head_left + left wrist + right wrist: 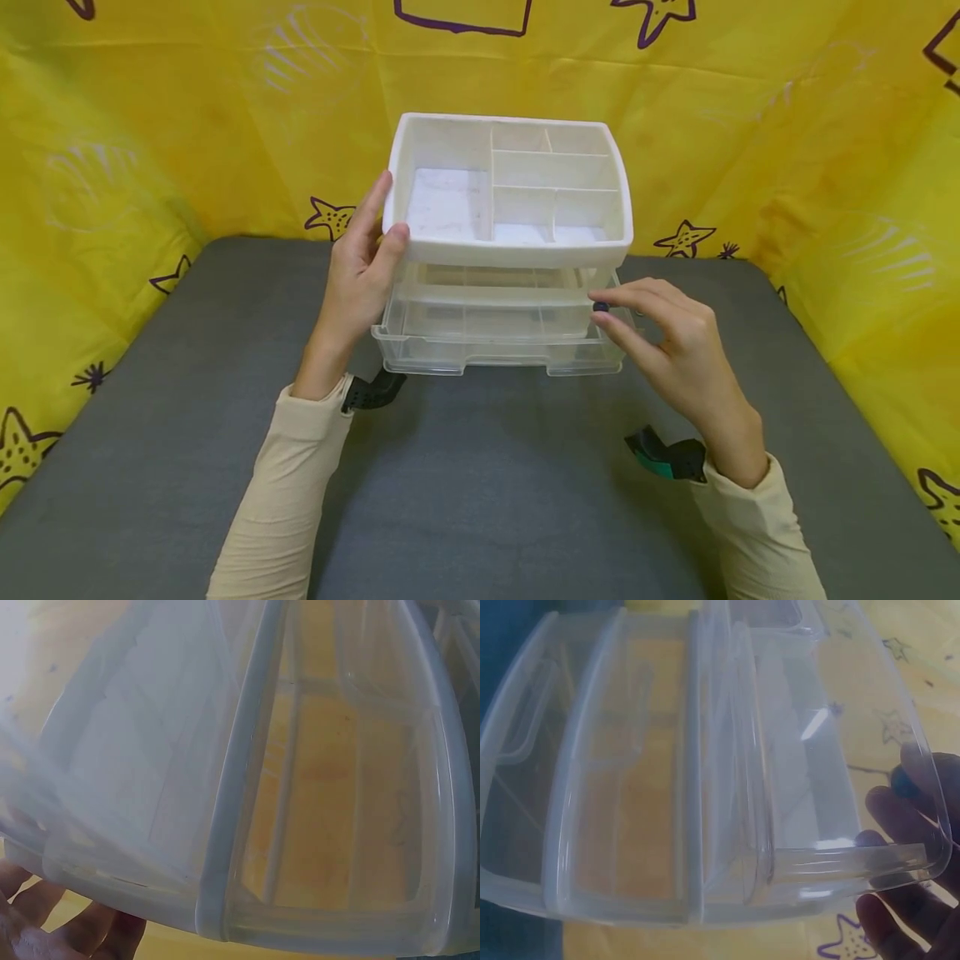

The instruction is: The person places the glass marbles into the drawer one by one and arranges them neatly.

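A white plastic organizer box [555,172] stands on the grey table, its divided top tray facing me. My left hand [358,267] grips its left side, thumb over the front rim and fingers along the side wall. A clear plastic drawer [498,354] juts out below the tray at the front. My right hand [675,354] is at the front right corner and pinches a small dark round bead [601,307] between thumb and forefinger. In the right wrist view the bead [904,781] looks dark blue-green. The left wrist view shows mostly the box's translucent walls [232,787].
The grey tabletop [480,483] stretches in front of the box and to both sides. A yellow cloth [225,108] with drawn stars hangs behind and along the sides. Black wrist straps [375,392] show at both cuffs.
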